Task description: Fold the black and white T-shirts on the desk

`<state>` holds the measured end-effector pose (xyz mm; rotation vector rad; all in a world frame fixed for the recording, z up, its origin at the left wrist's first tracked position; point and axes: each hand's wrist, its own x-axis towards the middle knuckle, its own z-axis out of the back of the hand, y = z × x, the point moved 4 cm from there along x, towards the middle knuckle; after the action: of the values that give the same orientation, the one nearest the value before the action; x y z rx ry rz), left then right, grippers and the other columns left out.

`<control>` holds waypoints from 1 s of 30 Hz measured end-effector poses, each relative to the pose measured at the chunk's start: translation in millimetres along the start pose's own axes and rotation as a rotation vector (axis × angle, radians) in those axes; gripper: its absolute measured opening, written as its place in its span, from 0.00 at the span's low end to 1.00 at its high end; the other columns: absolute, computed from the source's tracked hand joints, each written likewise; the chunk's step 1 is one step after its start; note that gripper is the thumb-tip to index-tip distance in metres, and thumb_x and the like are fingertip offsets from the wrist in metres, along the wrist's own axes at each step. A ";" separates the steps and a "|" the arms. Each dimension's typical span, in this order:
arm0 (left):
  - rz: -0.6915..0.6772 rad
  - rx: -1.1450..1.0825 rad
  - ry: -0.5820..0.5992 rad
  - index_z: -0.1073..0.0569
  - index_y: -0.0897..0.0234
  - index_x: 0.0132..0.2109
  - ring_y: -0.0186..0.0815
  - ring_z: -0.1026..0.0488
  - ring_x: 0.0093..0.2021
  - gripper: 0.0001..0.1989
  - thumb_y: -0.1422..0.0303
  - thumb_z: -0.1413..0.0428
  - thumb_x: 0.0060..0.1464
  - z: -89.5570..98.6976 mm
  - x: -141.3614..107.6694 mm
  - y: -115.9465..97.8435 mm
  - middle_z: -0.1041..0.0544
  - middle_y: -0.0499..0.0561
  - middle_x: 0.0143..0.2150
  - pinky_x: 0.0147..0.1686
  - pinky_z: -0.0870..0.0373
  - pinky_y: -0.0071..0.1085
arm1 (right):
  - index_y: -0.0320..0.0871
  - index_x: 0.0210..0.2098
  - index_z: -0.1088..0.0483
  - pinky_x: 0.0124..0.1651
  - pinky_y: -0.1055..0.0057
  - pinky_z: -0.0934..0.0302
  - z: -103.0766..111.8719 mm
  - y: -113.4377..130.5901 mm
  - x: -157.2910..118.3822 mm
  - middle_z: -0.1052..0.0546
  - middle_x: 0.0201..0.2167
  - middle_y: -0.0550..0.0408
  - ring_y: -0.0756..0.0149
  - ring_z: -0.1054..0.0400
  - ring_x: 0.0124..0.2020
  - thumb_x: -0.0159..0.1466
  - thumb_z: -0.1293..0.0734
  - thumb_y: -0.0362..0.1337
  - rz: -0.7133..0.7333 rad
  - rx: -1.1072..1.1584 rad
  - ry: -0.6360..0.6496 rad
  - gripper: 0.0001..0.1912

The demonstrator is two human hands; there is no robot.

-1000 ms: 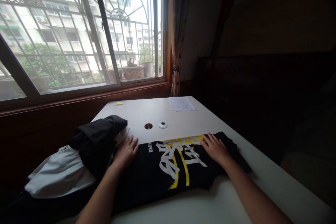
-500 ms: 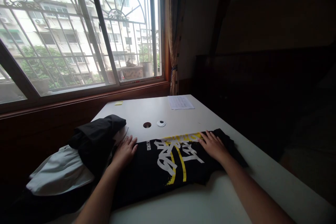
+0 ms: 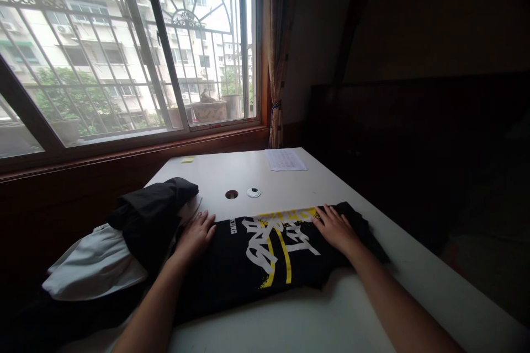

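A black shirt with white lettering and yellow stripes (image 3: 256,265) lies folded lengthwise across the white table (image 3: 215,176). On its left end rests my left hand (image 3: 197,234), palm down with the fingers spread a little. My right hand (image 3: 334,227) lies flat near the shirt's right end, fingers apart, touching the yellow print. Neither hand grips the cloth. Beside my left forearm is a heap of black cloth (image 3: 144,215) and white cloth (image 3: 97,267), partly over the table's left edge.
Printed paper (image 3: 285,159) lies at the table's far edge, with a yellow note (image 3: 187,160) at the far left corner. A round hole (image 3: 232,194) and a white disc cover (image 3: 254,192) are beyond the shirt. A barred window (image 3: 124,55) and tied curtain (image 3: 276,110) stand behind.
The camera view has shifted very slightly. Both hands stay flat on the shirt in nearly the same places, and the shirt looks almost unchanged.
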<state>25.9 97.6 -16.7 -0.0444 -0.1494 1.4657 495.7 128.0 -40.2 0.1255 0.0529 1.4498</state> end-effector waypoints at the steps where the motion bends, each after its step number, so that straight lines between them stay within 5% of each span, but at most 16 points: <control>1: -0.001 0.001 -0.001 0.36 0.57 0.70 0.48 0.48 0.74 0.26 0.57 0.55 0.70 -0.6 0.3 0.3 0.42 0.56 0.75 0.71 0.53 0.45 | 0.46 0.73 0.46 0.74 0.49 0.63 0.2 0.1 0.0 0.51 0.76 0.47 0.55 0.60 0.76 0.74 0.52 0.55 -0.001 -0.002 0.001 0.34; 19: -0.009 0.008 -0.006 0.35 0.58 0.70 0.50 0.48 0.74 0.26 0.58 0.55 0.70 1.2 -0.7 -1.7 0.42 0.58 0.74 0.71 0.51 0.48 | 0.40 0.74 0.51 0.74 0.50 0.64 -1.4 -4.7 3.4 0.51 0.76 0.48 0.55 0.60 0.76 0.73 0.53 0.56 0.016 0.027 0.012 0.38; 30: 0.001 -0.022 -0.001 0.36 0.56 0.69 0.48 0.48 0.74 0.26 0.57 0.56 0.70 0.6 -0.9 -0.6 0.43 0.56 0.75 0.71 0.52 0.48 | 0.42 0.74 0.50 0.72 0.38 0.65 4.0 -64.7 10.0 0.58 0.77 0.53 0.50 0.65 0.76 0.70 0.56 0.61 -0.175 -0.011 0.016 0.43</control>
<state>26.3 96.6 -16.1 -0.0611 -0.1664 1.4653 561.2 130.3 -43.4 0.0974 0.0673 1.2764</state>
